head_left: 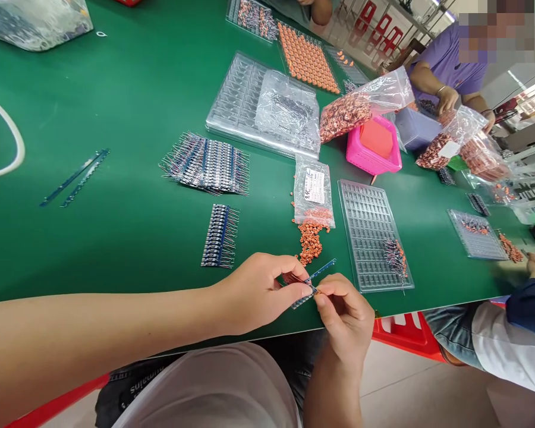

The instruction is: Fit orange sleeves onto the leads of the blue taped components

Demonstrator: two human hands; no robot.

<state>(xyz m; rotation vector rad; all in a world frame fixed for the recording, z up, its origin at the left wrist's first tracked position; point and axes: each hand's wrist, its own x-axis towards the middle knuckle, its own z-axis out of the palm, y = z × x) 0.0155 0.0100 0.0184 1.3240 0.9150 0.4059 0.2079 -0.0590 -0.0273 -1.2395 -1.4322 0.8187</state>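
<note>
My left hand [265,291] pinches a blue strip of small wire-leaded parts [323,270] close to the table's front edge. The strip's free end points up to the right, and my fingers hide part of it. Against it, my right hand [345,312] is closed, thumb and forefinger around a tiny orange ring [317,292], mostly covered by the fingertips. Just beyond my hands, loose orange rings [311,244] spill from a labelled clear bag [314,190]. One more strip of leaded parts [220,236] lies flat to the left, below a stack of such strips [207,163].
Right of my hands lies a clear slotted tray [368,223] with several orange-tipped parts [396,258]. Farther back are stacked clear trays [236,101], a pink basket [354,148] and a bag of copper-coloured rings [345,116]. Two bare blue strips [78,178] lie left. Co-workers sit around the table.
</note>
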